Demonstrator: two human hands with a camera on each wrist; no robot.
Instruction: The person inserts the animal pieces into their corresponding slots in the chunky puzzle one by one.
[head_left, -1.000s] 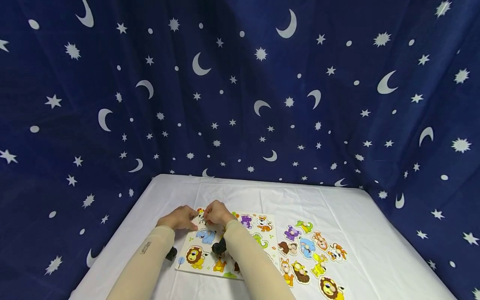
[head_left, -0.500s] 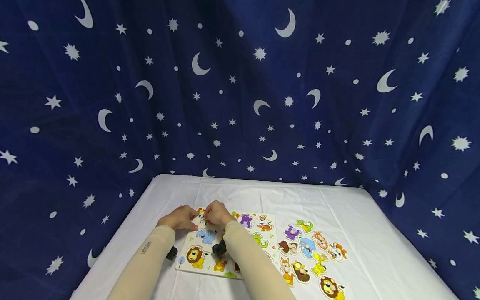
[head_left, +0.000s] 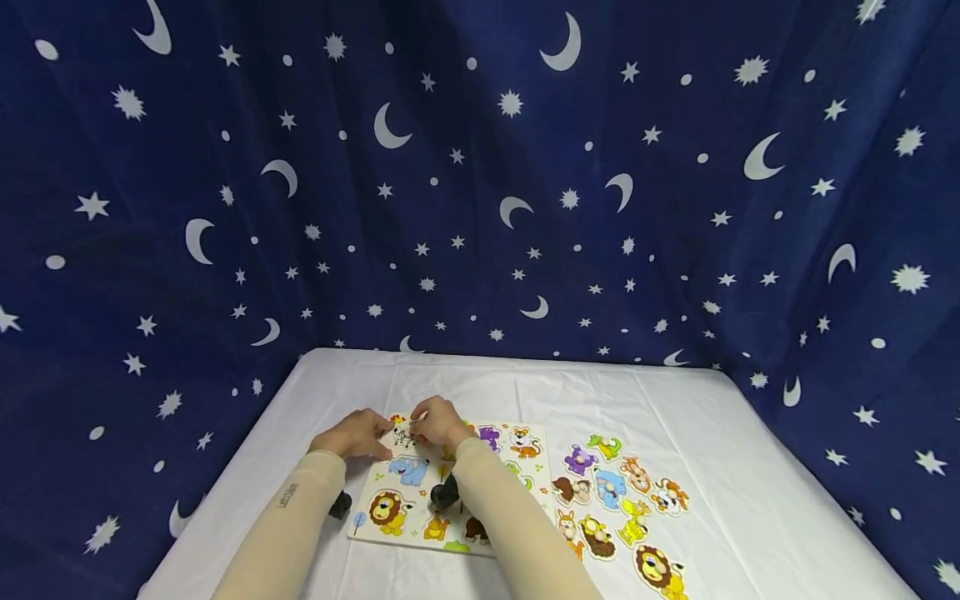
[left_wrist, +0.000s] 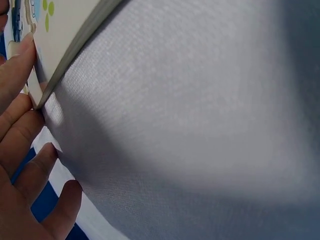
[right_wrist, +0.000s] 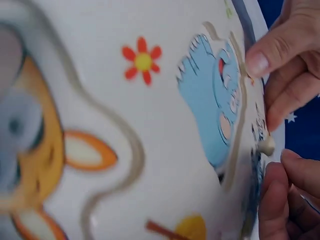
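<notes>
A wooden animal puzzle board (head_left: 480, 483) lies on the white cloth. My left hand (head_left: 354, 435) rests at its far left edge, thumb and a fingertip beside the zebra piece (head_left: 405, 436). In the left wrist view, the left thumb (left_wrist: 20, 70) lies on the board's surface and other fingers sit by its corner. My right hand (head_left: 441, 423) is just right of the zebra, fingers bent. In the right wrist view, the right fingers (right_wrist: 295, 172) lie close to the zebra's wooden knob (right_wrist: 266, 146), which shows uncovered; whether they touch the piece is unclear.
Several loose knobbed animal pieces lie right of the board, among them a lion (head_left: 660, 571), a blue elephant (head_left: 610, 489) and a tiger (head_left: 669, 497). A dark blue star-and-moon curtain (head_left: 480, 167) surrounds the table (head_left: 675, 417).
My right hand has drawn back slightly to the right, so more of the zebra piece shows. The left hand stays at the board's edge. The head view has shifted a little.
</notes>
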